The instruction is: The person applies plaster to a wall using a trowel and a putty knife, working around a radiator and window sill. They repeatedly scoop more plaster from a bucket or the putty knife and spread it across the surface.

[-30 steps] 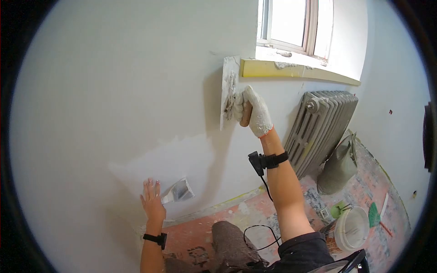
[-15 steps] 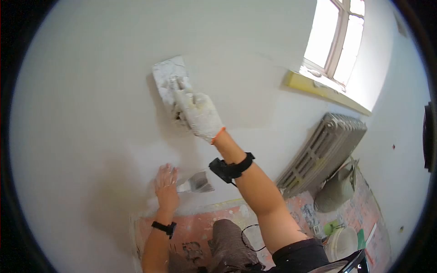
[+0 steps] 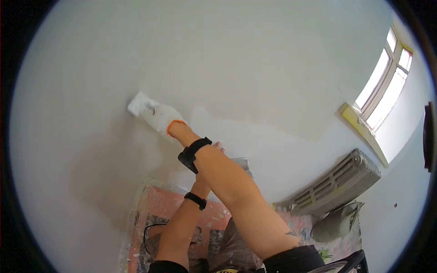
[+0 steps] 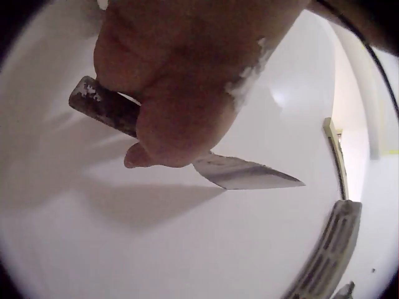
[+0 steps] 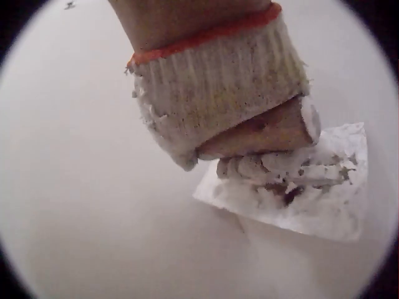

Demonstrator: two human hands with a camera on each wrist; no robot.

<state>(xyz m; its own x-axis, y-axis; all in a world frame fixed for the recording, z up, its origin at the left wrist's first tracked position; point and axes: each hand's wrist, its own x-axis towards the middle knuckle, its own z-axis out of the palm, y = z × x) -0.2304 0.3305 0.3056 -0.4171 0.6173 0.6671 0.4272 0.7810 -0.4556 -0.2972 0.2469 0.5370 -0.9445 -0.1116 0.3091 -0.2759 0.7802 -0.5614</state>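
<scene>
Trowel [image 5: 330,215] against pale wall [image 3: 255,59], window [image 3: 387,86], radiator [image 3: 339,184]

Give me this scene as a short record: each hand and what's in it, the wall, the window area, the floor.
left hand: bare, white smears on the skin, holding a putty knife with a dark handle
right hand: in a whitish glove with an orange cuff, gripping the wooden handle of a flat trowel
trowel face: coated with white material, held at the wall
wall: pale, with darker and lighter areas
window: yellow-edged sill, ribbed radiator below
floor: reddish, spattered; sack near radiator
</scene>
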